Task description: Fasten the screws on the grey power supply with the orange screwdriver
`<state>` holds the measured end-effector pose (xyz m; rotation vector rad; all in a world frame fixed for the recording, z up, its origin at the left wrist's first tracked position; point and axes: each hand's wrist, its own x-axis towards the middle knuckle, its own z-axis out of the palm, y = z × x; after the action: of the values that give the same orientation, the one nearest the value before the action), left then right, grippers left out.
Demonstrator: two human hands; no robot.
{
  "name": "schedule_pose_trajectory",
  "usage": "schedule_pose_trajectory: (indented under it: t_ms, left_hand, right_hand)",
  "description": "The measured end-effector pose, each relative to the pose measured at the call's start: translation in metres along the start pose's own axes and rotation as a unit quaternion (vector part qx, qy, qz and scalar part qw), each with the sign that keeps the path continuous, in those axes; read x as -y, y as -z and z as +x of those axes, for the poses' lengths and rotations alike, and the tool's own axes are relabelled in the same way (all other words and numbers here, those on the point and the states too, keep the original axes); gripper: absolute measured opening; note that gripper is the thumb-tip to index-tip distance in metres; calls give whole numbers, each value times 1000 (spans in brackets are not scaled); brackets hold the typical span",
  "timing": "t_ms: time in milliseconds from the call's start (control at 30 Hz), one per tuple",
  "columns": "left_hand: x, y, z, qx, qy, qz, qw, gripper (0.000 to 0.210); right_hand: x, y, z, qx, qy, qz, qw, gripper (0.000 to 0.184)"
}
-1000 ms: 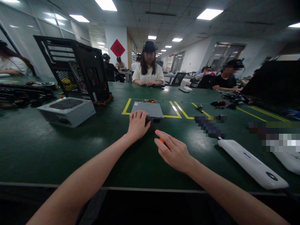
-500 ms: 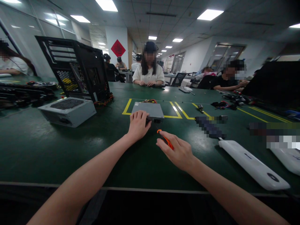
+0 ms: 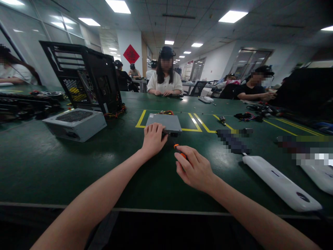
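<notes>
A flat grey computer power supply (image 3: 168,122) lies on the green table, with coloured wires (image 3: 166,112) at its far edge. My left hand (image 3: 154,139) rests over its near left corner, fingers on top and thumb against the front face. In my right hand (image 3: 196,168) is a screwdriver (image 3: 180,150) with an orange and black handle, its thin shaft pointing at the near face of the power supply. Whether the tip touches a screw is too small to make out.
Left of my hands sit a larger grey power supply (image 3: 75,124) and a black computer case (image 3: 84,76). To the right lie a white handheld device (image 3: 281,182), a small metal part (image 3: 222,120) and dark cables (image 3: 249,116). Another person (image 3: 165,76) sits across the table.
My right fingers have shifted around the screwdriver handle, the handle has turned, and the thumb has moved lower. My left hand and the power supply stay where they were.
</notes>
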<state>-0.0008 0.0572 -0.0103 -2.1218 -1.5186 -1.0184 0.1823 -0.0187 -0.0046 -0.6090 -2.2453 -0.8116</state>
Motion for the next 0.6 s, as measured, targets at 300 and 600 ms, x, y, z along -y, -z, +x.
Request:
schedule_pose_trajectory:
  t_ms: [300, 600]
  left_hand:
    - [0, 1, 0, 0, 0, -1, 1000, 27]
    - [0, 0, -1, -4, -3, 7, 1000, 27]
  right_hand:
    - [0, 0, 0, 1, -11, -6, 1000, 25]
    - [1, -1, 0, -2, -3, -18, 1000, 25]
